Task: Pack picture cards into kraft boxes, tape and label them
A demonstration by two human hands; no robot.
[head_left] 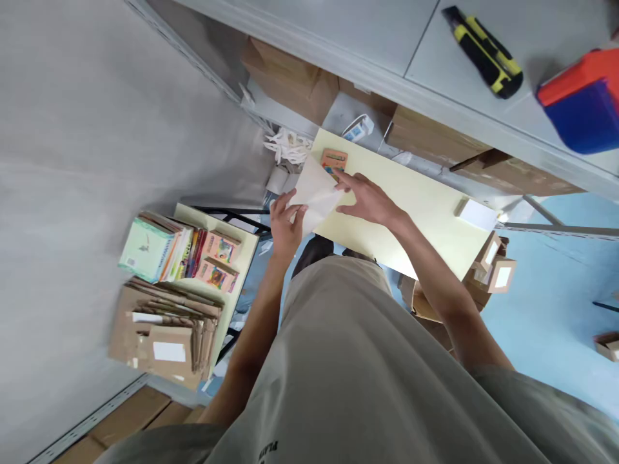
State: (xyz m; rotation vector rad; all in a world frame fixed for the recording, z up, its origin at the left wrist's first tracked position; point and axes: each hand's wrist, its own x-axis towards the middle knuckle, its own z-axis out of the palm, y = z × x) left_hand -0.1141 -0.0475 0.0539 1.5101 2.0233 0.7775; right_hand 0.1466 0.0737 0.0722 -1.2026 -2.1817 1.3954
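Note:
A thin white paper sheet slants over the left end of the pale yellow table. My left hand grips its near-left edge between thumb and fingers. At the sheet's right edge, my right hand has its index finger stretched out and its thumb apart; the fingertips reach the edge and lie close to a small orange-pink box with a colourful picture. The sheet's corner partly covers that box.
Left, a side table holds books, two similar boxes and flattened cartons. A shelf above carries a yellow-black utility knife and a red-blue object. A white box sits at the table's right end.

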